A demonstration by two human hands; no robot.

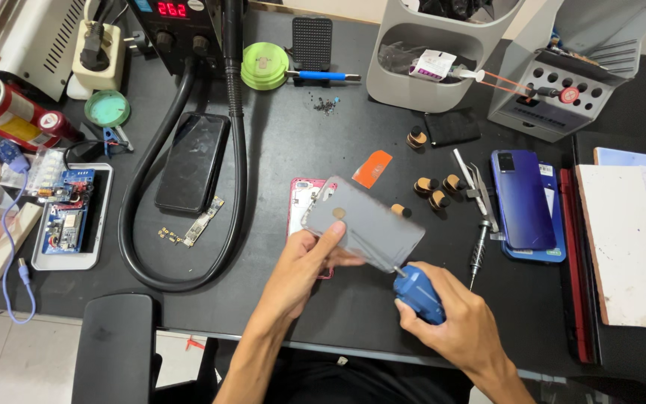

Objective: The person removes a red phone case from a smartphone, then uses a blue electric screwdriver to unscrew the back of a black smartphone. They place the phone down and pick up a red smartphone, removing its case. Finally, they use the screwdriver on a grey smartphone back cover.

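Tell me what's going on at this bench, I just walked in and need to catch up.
A person is working on a grey phone. The left hand holds it tilted above the black table, while the right hand presses a blue-handled tool against its lower edge. A blue phone, tweezers and a black phone lie nearby.

Setting is a phone repair workbench in a small electronics workshop. Evidence on the black bench top [300, 142]: a hot-air rework station [181, 26] with red digital readout and thick black hose [237, 164], a bare circuit board [202, 222] beside a dark phone [192, 161], a blue phone [523, 198], tweezers [466, 170], a precision screwdriver [478, 251] and loose screws [326, 106]. Also noted: grey tool organisers [431, 52] at the back edge and a tray of small boards [70, 217] on the left.
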